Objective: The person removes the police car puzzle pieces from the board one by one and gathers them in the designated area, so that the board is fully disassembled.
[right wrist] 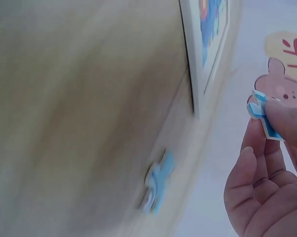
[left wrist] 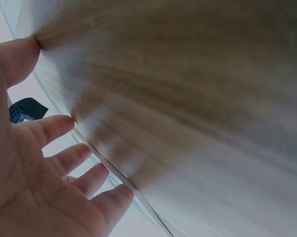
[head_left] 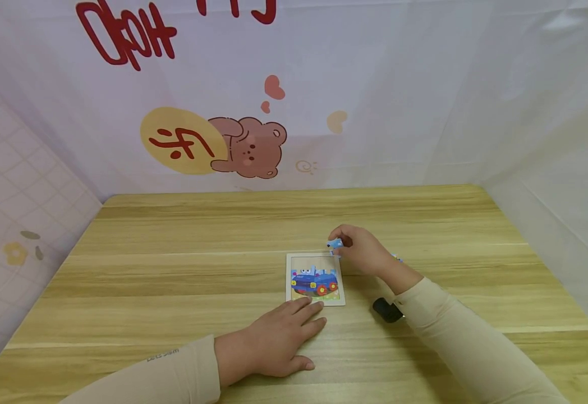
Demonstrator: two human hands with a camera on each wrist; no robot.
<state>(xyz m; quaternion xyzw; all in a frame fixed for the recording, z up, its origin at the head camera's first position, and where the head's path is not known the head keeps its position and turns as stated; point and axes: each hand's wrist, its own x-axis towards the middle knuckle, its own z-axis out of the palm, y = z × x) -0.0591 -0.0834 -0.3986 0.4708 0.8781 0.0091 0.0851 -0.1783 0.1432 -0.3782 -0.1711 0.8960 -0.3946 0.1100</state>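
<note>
1. Progress: your puzzle looks more than half done, in my judgement. The tray (head_left: 288,278) lies flat on the table (head_left: 173,269), and the lower part of its truck picture (head_left: 306,281) is filled: blue body, red-and-yellow wheels, eyes.
2. Left to do: the far band of the tray shows pale, bare base. Two pieces are visible outside it: the held piece (head_left: 335,243) and a loose piece (right wrist: 159,180) on the table, to the right of the tray. Whether these two would fill the gap, I cannot tell.
3. Right grip: your right hand (head_left: 362,249) pinches the blue-and-white held piece between thumb and fingers, a narrow grip with part of the piece sticking out past the fingertips. It is off the table, by the tray's far right corner, not seated.
4. Left grip: nothing is held. Your left hand (head_left: 284,336) rests palm down, fingers spread, with fingertips at the tray's near edge; they seem to steady it.
5. Also noted: a black object (head_left: 387,310) sits on the table near your right sleeve (head_left: 463,331), well apart from the pieces in place. Its kind is unclear.
</note>
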